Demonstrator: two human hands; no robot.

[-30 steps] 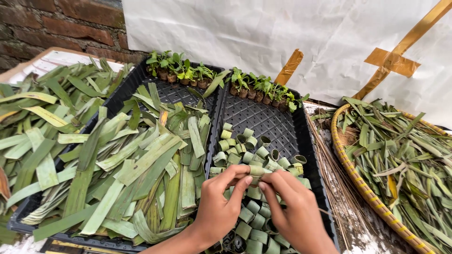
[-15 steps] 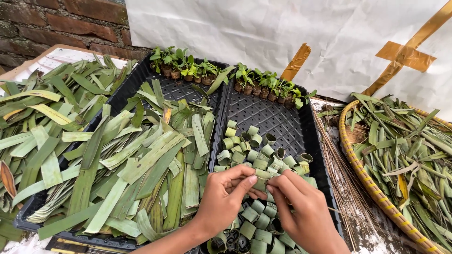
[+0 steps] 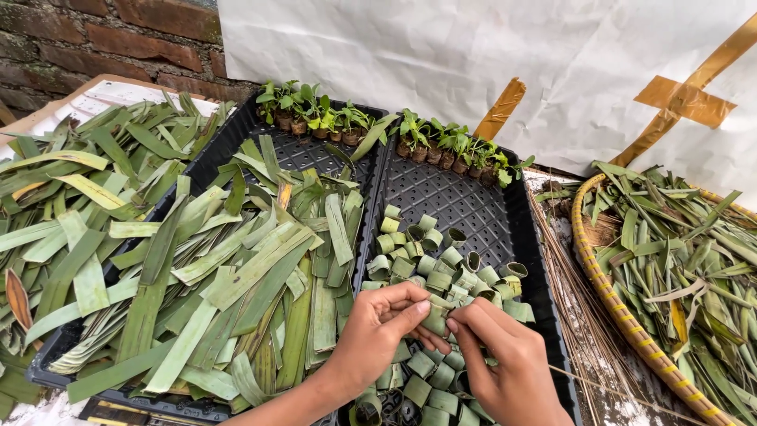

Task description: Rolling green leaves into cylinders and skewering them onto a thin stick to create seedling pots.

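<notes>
My left hand (image 3: 377, 330) and my right hand (image 3: 505, 361) meet over the near end of the right black tray (image 3: 527, 229). Between their fingertips they pinch a small rolled green leaf ring (image 3: 436, 316). Under and around them lie several similar leaf rings (image 3: 441, 264), curled into short tubes and piled in that tray. The left black tray (image 3: 229, 142) beside my left forearm is heaped with flat cut leaf strips (image 3: 236, 268).
Small seedlings in leaf pots (image 3: 378, 130) line the far ends of both trays. More leaf strips (image 3: 63, 189) lie at the left. A woven basket (image 3: 607, 292) of leaf scraps sits at the right, thin sticks (image 3: 579, 315) beside it. Brick wall and white sheet behind.
Both hands stay together on the leaf ring, working it slightly. The view has dipped and shifted a little, so the trays sit lower in frame.
</notes>
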